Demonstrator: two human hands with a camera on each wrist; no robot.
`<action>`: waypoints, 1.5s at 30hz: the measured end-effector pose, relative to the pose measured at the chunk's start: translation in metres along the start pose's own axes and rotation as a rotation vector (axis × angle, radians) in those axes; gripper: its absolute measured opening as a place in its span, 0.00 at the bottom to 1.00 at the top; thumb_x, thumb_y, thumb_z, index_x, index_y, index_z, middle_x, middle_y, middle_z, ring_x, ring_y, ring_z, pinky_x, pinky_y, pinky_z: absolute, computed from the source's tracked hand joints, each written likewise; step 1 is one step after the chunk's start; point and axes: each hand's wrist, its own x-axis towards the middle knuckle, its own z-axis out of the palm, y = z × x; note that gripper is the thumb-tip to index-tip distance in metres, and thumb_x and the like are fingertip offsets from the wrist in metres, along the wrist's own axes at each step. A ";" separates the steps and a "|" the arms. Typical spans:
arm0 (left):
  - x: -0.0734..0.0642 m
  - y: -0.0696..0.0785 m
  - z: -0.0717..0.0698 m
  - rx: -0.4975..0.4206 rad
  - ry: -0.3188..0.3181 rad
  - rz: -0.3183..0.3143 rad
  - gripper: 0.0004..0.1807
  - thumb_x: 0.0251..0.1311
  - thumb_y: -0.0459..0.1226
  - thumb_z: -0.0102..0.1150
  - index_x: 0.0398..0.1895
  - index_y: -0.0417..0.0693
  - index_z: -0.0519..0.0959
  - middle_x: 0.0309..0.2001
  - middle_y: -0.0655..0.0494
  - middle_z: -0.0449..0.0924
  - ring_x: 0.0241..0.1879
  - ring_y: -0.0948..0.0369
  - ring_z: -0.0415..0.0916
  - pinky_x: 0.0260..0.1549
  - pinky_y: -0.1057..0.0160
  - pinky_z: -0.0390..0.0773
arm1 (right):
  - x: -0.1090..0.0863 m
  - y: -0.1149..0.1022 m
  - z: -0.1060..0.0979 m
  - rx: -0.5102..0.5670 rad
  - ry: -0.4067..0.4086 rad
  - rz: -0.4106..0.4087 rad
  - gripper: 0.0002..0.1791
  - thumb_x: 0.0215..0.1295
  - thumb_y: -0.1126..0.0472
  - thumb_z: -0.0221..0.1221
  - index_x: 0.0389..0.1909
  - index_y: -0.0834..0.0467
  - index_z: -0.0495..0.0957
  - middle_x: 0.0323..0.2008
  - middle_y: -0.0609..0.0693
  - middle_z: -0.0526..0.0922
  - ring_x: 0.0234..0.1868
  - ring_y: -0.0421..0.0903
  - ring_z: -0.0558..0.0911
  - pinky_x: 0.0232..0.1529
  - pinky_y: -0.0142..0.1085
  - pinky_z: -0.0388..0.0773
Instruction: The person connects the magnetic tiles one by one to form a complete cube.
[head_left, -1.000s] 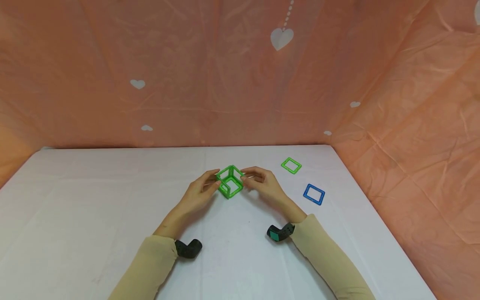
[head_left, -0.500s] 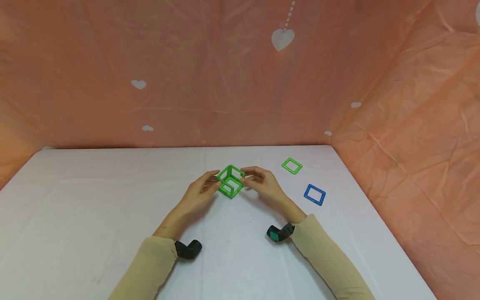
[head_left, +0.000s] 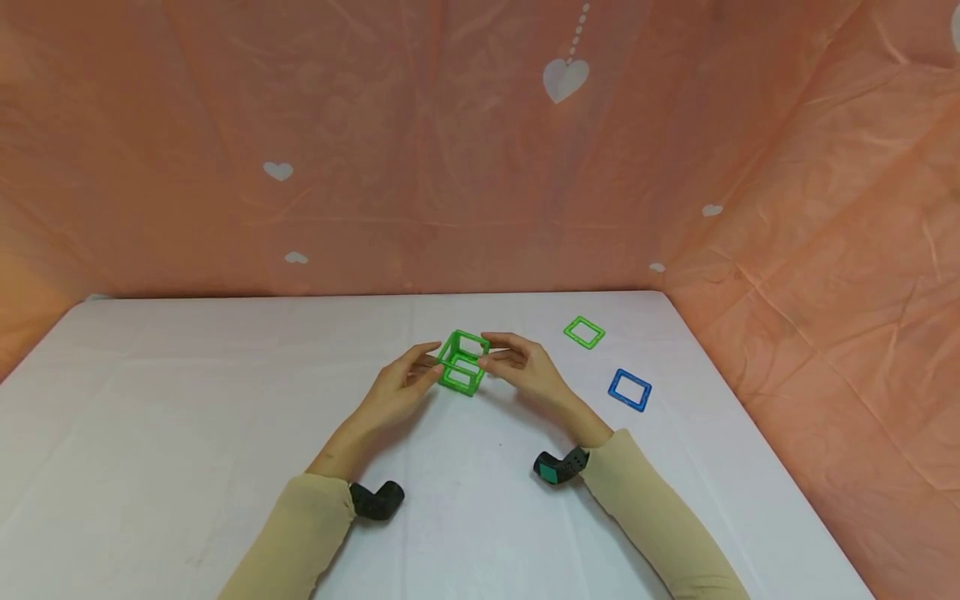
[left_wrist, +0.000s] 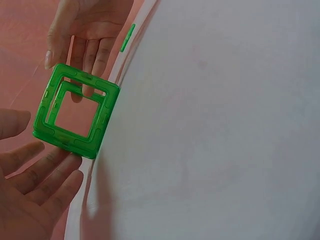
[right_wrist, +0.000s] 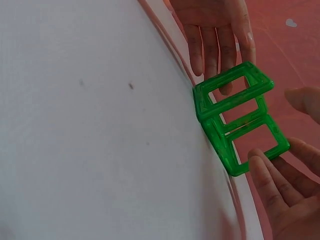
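Note:
Between my two hands is a hollow cube of green square magnetic tiles (head_left: 456,387), held above the table. My left hand (head_left: 397,385) has its thumb and fingertips at the cube's left corner. From the other side, my right hand (head_left: 531,372) holds it with thumb and forefinger at the right edge. In the left wrist view, two tile frames of the cube (left_wrist: 75,150) line up one behind the other. The right wrist view shows one side of the cube (right_wrist: 235,104) lacking a tile, with right fingertips (right_wrist: 257,157) on a lower frame.
A loose green square tile (head_left: 567,335) lies at the table's back right. Nearer, a blue square tile (head_left: 642,400) lies flat right of my right hand. White cloth covers the table (head_left: 187,450); an orange curtain with hearts (head_left: 420,167) hangs behind and at the right.
The cube has turned between my fingers, its near upright edge swinging to the right. Both hands stay at nearly the same place, and the loose tiles have not moved.

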 end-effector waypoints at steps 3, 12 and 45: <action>0.000 0.000 0.000 -0.004 0.001 -0.003 0.24 0.67 0.36 0.53 0.65 0.37 0.67 0.51 0.37 0.78 0.53 0.45 0.76 0.56 0.49 0.74 | 0.000 0.001 0.000 -0.003 -0.001 0.004 0.26 0.65 0.69 0.58 0.63 0.68 0.68 0.56 0.70 0.75 0.53 0.60 0.80 0.48 0.39 0.81; -0.001 -0.001 0.000 -0.009 -0.003 -0.010 0.24 0.67 0.36 0.53 0.65 0.38 0.67 0.51 0.37 0.78 0.53 0.45 0.76 0.56 0.49 0.74 | 0.001 0.004 0.001 0.007 -0.016 -0.004 0.27 0.65 0.70 0.58 0.65 0.68 0.66 0.57 0.70 0.74 0.55 0.61 0.78 0.48 0.35 0.80; -0.004 0.001 -0.002 -0.001 -0.037 -0.047 0.26 0.69 0.40 0.51 0.68 0.42 0.64 0.48 0.41 0.81 0.49 0.49 0.80 0.53 0.50 0.76 | 0.006 0.004 0.010 0.002 -0.053 0.001 0.31 0.66 0.68 0.56 0.69 0.66 0.60 0.65 0.67 0.68 0.61 0.60 0.75 0.58 0.48 0.74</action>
